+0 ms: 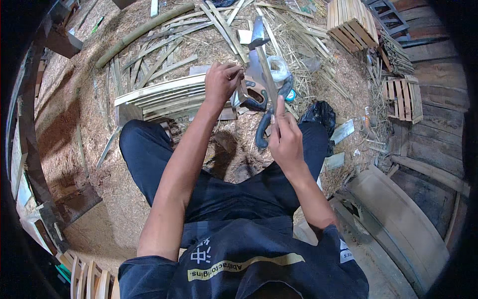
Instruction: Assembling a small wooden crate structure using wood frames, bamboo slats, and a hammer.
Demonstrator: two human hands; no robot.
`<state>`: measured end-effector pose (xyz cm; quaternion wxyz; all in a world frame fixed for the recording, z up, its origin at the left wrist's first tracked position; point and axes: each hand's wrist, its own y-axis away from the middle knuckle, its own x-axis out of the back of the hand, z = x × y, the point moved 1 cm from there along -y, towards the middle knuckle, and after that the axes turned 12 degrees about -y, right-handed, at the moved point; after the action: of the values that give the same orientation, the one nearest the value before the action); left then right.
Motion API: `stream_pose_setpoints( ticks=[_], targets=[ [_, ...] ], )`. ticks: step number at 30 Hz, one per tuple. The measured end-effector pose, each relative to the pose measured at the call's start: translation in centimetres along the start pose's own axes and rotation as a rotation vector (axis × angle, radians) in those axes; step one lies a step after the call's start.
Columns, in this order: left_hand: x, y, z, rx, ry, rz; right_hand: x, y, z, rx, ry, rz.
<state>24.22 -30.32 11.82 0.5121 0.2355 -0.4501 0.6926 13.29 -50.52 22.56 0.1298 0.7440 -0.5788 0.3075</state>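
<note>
Pale slatted wooden crate [160,89] sits ahead-left, on its side by the left knee. Several slats are already set along it; can't tell what's left. Loose pale wooden strips [227,31] lie beyond. Left hand [222,83]: forearm stretched forward, fingers pinched near the crate's right end, contents unclear. Right hand [287,142]: elbow bent, fingers closed around the wooden-handled, metal-headed hatchet-like tool [267,74], head pointing away.

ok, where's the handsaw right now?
Head view, upper half, just right of centre: the handsaw sits between the left hand and the wooden tool handle in the right hand.
</note>
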Motion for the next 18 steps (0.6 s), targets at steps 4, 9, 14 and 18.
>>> stream_pose_setpoints(
  ticks=[4,9,14,18],
  targets=[
    [-0.14,0.03,-0.15,0.005,-0.013,-0.009,-0.33,0.03,0.5,-0.029,0.152,-0.143],
    [-0.31,0.26,-0.28,-0.013,0.003,0.003,-0.32,0.19,0.75,-0.088,0.098,-0.13],
    [-0.42,0.16,-0.33,-0.025,-0.024,0.02,-0.19,0.28,0.83,-0.053,0.032,-0.046],
    [-0.32,0.09,-0.3,-0.038,-0.018,0.039,-0.56,0.57,0.89,-0.136,0.132,-0.167]
  ],
)
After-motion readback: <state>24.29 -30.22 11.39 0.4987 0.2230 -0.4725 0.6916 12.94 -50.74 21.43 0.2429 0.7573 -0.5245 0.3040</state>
